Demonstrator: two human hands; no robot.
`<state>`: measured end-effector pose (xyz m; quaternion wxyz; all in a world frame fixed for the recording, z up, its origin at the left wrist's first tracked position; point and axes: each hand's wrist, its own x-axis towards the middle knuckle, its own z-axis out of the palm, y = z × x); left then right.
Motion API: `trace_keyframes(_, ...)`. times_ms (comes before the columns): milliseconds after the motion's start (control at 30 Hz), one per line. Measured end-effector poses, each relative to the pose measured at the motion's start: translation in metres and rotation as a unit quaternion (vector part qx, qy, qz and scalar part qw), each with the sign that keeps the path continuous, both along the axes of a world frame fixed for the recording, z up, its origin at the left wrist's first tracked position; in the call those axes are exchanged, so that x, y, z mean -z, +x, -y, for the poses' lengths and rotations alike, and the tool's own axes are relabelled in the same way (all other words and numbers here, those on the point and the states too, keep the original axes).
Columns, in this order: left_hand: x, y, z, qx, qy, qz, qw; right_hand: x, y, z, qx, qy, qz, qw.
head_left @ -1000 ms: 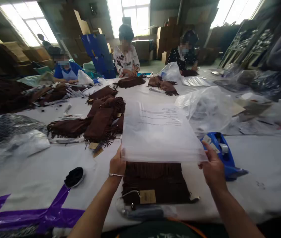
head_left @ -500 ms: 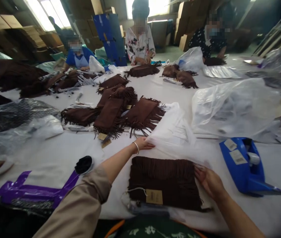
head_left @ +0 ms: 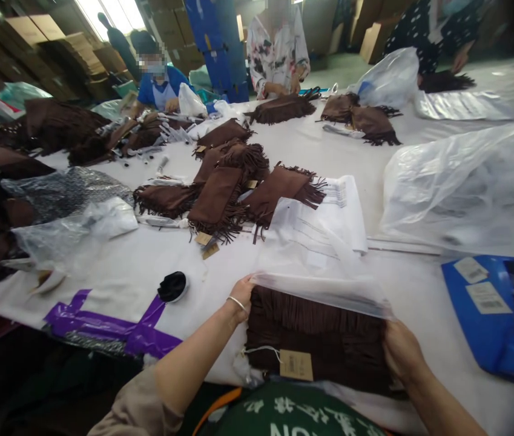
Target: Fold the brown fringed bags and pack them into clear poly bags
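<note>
A flat dark brown fringed piece (head_left: 315,345), suede-like, lies on the table right in front of me. A tan paper tag (head_left: 296,364) on a white string rests on it. Over its far edge stretches a clear plastic bag (head_left: 320,289), its mouth edge pulled taut between my hands. My left hand (head_left: 244,297) pinches the left corner of the bag. The right corner is gripped by my right hand (head_left: 402,351), beside the fringed piece's right edge; some of those fingers are hidden.
Several brown fringed pieces (head_left: 215,194) lie beyond my hands. A blue tape dispenser (head_left: 484,315) stands at right, near a large plastic bag (head_left: 474,181). Purple tape (head_left: 102,327) and a black-filled cup (head_left: 172,287) are at left. Co-workers (head_left: 279,48) work across the table.
My left hand came down and nearer, drawing the plastic bag's edge over the fringed piece's far side. My right hand now grips the bag's other corner. The view shifted left and down.
</note>
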<state>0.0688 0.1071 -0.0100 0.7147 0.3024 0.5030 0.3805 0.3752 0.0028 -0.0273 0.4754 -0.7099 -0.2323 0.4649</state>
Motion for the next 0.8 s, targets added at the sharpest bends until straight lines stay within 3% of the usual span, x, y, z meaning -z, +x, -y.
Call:
trace_keyframes(167,-0.004,-0.004,0.026,-0.050,-0.012,-0.002,0.999,-0.005,-0.003,0.002,-0.021,-0.006,0.096,0.995)
trace_keyframes(233,-0.008,-0.015,0.038,-0.042,0.016,-0.052,0.998,-0.005,-0.002,0.007,-0.045,-0.005,0.105,0.993)
trace_keyframes(300,-0.010,-0.030,0.052,0.001,0.086,-0.158,0.984,-0.004,-0.001,0.014,-0.054,0.000,0.090,0.995)
trace_keyframes(367,-0.010,-0.045,0.069,0.063,0.159,-0.272,0.947,-0.003,0.002,0.024,-0.067,0.001,0.092,0.993)
trace_keyframes(433,-0.010,-0.057,0.087,0.110,0.191,-0.333,0.917,-0.002,0.008,0.036,-0.108,-0.002,0.113,0.988)
trace_keyframes(500,-0.011,-0.065,0.104,0.139,0.195,-0.354,0.904,-0.002,0.016,0.051,-0.163,-0.011,0.124,0.979)
trace_keyframes(633,-0.019,-0.069,0.130,0.147,0.167,-0.327,0.919,-0.005,0.025,0.089,-0.230,-0.024,0.095,0.968)
trace_keyframes(733,-0.022,-0.064,0.143,0.076,0.095,-0.289,0.950,-0.008,0.017,0.112,-0.234,-0.028,0.069,0.969)
trace_keyframes(800,-0.020,-0.060,0.150,0.010,0.006,-0.249,0.968,-0.007,0.004,0.121,-0.192,-0.028,0.067,0.979)
